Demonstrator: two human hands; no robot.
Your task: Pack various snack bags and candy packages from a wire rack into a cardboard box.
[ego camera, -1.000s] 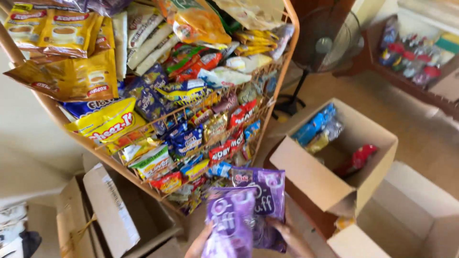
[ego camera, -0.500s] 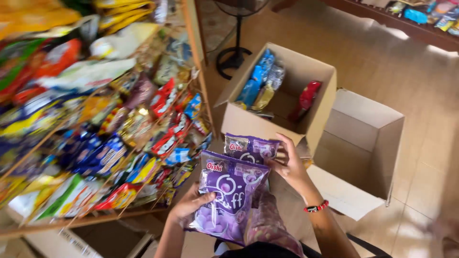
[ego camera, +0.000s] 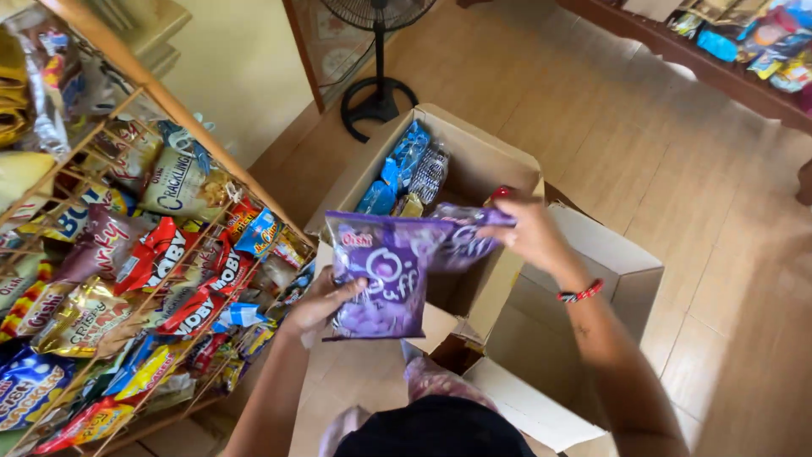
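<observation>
Over open box (ego camera: 495, 161) rim: left hand (ego camera: 317, 303), right hand (ego camera: 529, 230) each pinching purple packs (ego camera: 385, 275).

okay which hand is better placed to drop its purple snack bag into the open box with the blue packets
Right, probably. The right hand holds its purple bag already above the open cardboard box. The left hand grips the front purple bag nearer the snack rack, short of the box opening.

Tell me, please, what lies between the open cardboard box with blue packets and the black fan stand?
In the head view, only bare wooden floor lies between the cardboard box and the fan stand; nothing stands on that stretch.
</observation>
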